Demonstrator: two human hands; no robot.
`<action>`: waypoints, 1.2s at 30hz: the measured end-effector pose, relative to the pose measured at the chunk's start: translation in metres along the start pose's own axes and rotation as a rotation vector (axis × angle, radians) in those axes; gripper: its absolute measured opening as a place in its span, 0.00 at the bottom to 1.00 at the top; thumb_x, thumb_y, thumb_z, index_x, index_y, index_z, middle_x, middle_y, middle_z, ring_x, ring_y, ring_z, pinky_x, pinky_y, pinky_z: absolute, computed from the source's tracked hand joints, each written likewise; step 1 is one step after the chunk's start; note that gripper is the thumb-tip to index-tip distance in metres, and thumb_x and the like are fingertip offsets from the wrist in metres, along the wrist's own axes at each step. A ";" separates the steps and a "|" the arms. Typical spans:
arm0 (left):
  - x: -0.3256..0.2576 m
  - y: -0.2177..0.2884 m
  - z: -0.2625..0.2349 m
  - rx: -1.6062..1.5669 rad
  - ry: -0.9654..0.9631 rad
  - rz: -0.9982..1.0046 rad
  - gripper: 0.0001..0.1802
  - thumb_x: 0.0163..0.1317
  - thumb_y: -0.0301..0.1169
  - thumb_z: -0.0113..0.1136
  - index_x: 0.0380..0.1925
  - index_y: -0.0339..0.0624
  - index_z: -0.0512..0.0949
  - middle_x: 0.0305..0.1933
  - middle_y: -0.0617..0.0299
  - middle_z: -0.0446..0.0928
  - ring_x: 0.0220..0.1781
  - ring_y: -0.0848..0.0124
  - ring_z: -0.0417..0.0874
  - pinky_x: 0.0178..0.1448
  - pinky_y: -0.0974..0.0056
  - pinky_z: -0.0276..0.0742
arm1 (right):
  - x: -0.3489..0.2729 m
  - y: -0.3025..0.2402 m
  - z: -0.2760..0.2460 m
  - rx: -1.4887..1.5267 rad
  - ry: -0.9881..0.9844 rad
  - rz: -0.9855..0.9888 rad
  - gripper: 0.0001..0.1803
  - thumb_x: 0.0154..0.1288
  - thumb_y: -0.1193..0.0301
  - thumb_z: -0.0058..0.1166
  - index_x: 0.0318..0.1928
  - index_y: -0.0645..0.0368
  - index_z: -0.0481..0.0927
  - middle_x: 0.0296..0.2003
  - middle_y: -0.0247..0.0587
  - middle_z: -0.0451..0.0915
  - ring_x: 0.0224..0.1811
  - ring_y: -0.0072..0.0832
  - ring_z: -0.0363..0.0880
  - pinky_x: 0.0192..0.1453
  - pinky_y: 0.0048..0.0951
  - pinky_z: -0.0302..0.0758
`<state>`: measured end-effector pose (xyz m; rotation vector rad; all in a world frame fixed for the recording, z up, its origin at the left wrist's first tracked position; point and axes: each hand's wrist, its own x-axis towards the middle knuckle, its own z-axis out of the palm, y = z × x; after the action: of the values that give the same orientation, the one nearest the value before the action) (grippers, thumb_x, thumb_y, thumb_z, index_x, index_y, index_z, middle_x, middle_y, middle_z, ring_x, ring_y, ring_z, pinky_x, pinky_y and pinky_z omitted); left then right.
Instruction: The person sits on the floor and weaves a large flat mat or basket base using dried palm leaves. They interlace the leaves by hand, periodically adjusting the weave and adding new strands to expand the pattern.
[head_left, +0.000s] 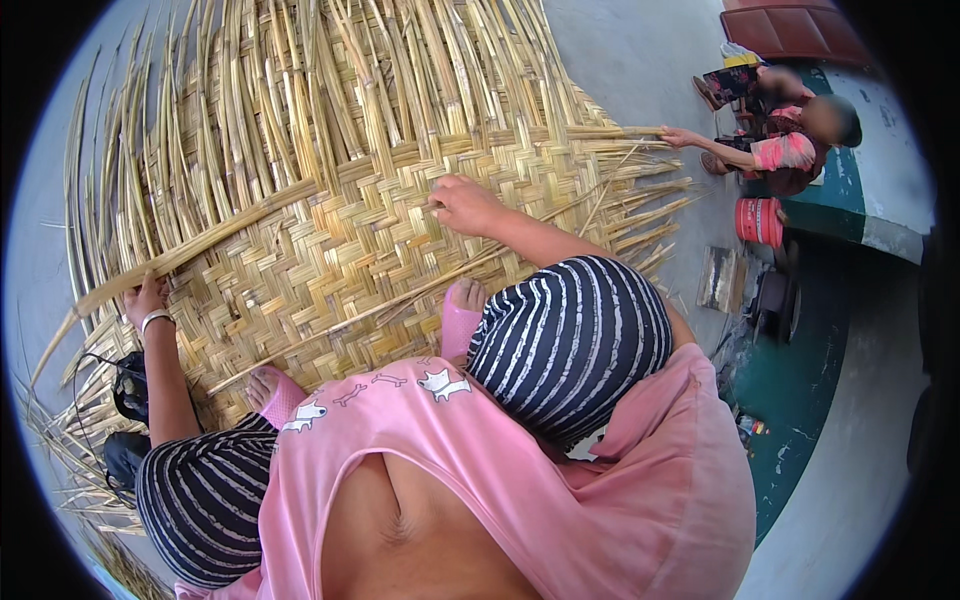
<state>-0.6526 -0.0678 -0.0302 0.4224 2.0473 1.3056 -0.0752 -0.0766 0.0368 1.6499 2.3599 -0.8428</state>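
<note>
I squat on a large woven mat of flat yellow bamboo strips, its far half still loose upright strips. My left hand, with a pale bracelet at the wrist, grips a long bamboo strip that runs diagonally across the weave. My right hand presses down on the woven strips near the mat's middle, fingers pinching a strip end. My feet in pink slippers rest on the mat between my knees.
A seated person in a pink striped top reaches a hand to the mat's right edge. A red bucket and dark tools stand on the concrete floor at right. A black bag lies by my left knee.
</note>
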 end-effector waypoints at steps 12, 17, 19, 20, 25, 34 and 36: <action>-0.048 0.050 0.001 0.400 -0.499 -0.289 0.17 0.64 0.46 0.55 0.26 0.45 0.72 0.19 0.65 0.75 0.16 0.74 0.77 0.16 0.72 0.67 | -0.014 0.100 -0.056 0.175 0.226 0.514 0.11 0.62 0.65 0.48 0.42 0.53 0.78 0.43 0.48 0.77 0.48 0.43 0.75 0.55 0.38 0.71; -0.054 0.101 0.046 0.814 -0.912 0.203 0.14 0.65 0.39 0.54 0.31 0.38 0.75 0.23 0.63 0.77 0.26 0.76 0.80 0.28 0.72 0.73 | -0.050 0.248 -0.050 0.089 0.581 0.560 0.15 0.61 0.63 0.49 0.46 0.54 0.78 0.43 0.48 0.79 0.44 0.46 0.78 0.50 0.39 0.73; -0.073 0.124 0.065 0.994 -1.044 0.452 0.13 0.64 0.37 0.54 0.35 0.36 0.75 0.28 0.60 0.79 0.33 0.71 0.81 0.35 0.68 0.76 | -0.054 0.291 -0.049 0.114 0.706 0.747 0.12 0.62 0.66 0.50 0.42 0.57 0.78 0.36 0.40 0.80 0.41 0.34 0.79 0.46 0.31 0.74; -0.099 0.139 0.091 1.108 -1.095 0.570 0.13 0.63 0.36 0.55 0.37 0.35 0.76 0.31 0.59 0.80 0.35 0.67 0.82 0.39 0.65 0.77 | -0.066 0.326 -0.045 0.262 0.684 0.843 0.12 0.62 0.67 0.51 0.44 0.57 0.77 0.34 0.38 0.79 0.40 0.31 0.79 0.43 0.28 0.74; -0.158 0.125 0.179 1.463 -1.081 0.941 0.20 0.65 0.38 0.50 0.54 0.39 0.69 0.60 0.48 0.68 0.60 0.56 0.72 0.63 0.55 0.67 | -0.073 0.349 -0.050 1.457 1.013 0.821 0.16 0.65 0.72 0.49 0.53 0.62 0.70 0.42 0.41 0.75 0.42 0.30 0.79 0.40 0.25 0.80; -0.164 0.073 0.216 1.355 -0.984 0.976 0.17 0.62 0.40 0.55 0.43 0.37 0.75 0.38 0.52 0.75 0.43 0.57 0.77 0.51 0.56 0.72 | -0.070 0.415 -0.059 1.784 1.042 0.814 0.21 0.63 0.72 0.55 0.53 0.68 0.67 0.48 0.50 0.71 0.48 0.39 0.76 0.50 0.36 0.80; -0.160 0.071 0.219 1.307 -0.948 0.819 0.15 0.59 0.38 0.61 0.37 0.37 0.77 0.33 0.59 0.76 0.35 0.68 0.77 0.43 0.63 0.74 | -0.068 0.413 -0.062 1.877 1.093 0.875 0.19 0.62 0.72 0.57 0.50 0.67 0.68 0.47 0.48 0.71 0.46 0.38 0.76 0.48 0.36 0.80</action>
<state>-0.3926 0.0189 0.0287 2.0961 1.5540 -0.2299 0.3352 -0.0003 -0.0328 3.7368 -0.3410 -2.4380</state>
